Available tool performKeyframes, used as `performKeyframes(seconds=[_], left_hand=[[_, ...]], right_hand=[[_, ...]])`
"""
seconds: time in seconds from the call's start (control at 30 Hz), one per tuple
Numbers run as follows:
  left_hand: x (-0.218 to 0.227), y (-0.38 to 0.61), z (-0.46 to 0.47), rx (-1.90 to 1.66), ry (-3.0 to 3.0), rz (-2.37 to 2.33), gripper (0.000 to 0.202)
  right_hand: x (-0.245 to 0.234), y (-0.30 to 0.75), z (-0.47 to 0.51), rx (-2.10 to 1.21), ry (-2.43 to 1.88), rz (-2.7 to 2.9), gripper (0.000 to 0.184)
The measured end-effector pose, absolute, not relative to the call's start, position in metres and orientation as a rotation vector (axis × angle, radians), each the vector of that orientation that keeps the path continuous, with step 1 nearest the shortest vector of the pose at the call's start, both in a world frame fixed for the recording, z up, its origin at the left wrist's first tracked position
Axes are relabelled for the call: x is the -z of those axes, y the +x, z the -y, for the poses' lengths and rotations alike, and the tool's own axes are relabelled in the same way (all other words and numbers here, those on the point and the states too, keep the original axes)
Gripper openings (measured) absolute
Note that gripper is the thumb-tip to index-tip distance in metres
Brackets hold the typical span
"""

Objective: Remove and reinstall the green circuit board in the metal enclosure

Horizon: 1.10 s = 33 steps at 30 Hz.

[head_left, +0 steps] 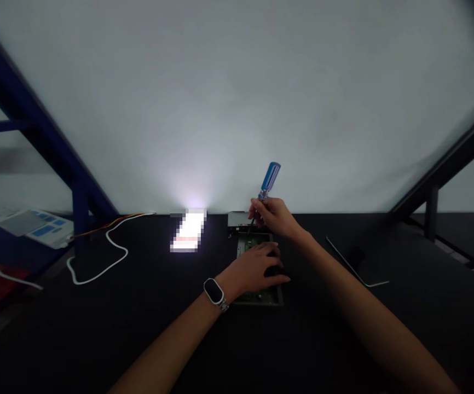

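Observation:
My right hand (pixel 276 215) is closed around a screwdriver (pixel 270 178) with a blue and clear handle. The handle points up and leans right, while the dark shaft runs down to the far end of a green circuit board in a shallow metal casing (pixel 281 295). Across the middle of that casing lies my left hand (pixel 258 268), fingers spread, with a smart band (pixel 214 291) on its wrist. Much of the board is hidden beneath this hand. Just behind the casing sits a flat silver box (pixel 237 219). Whether the screwdriver tip meets a screw is too small to tell.
A brightly lit, pixelated panel (pixel 188 232) stands left of the casing. White cable (pixel 127 253) curls over the black table (pixel 138 323). Farther left are printed sheets (pixel 35 227) and a blue frame post (pixel 80 219). A bent thin rod (pixel 347 264) lies to the right.

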State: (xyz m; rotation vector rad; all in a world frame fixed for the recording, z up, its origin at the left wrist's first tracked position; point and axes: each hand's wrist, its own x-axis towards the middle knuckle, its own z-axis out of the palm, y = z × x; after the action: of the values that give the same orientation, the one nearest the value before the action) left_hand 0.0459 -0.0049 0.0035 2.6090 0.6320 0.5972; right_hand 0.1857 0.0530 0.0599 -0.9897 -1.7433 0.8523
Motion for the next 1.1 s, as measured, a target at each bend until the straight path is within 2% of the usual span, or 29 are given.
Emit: performKeyframes(seconds=[0.3, 0.73, 1.1], left_hand=[[0.003, 0.047, 0.004, -0.654, 2.588, -0.737, 0.033], [0.003, 0.055, 0.011, -0.662, 2.589, -0.759, 0.032], [0.0, 0.052, 0.011, -0.796, 2.559, -0.756, 0.028]], right_hand=[[-0.048, 0.172, -0.055, -0.772, -0.974, 1.664, 0.057], [-0.033, 0.164, -0.06, -0.799, -1.003, 1.651, 0.055], [-0.047, 0.181, -0.047, -0.834, -0.947, 1.483, 0.054]])
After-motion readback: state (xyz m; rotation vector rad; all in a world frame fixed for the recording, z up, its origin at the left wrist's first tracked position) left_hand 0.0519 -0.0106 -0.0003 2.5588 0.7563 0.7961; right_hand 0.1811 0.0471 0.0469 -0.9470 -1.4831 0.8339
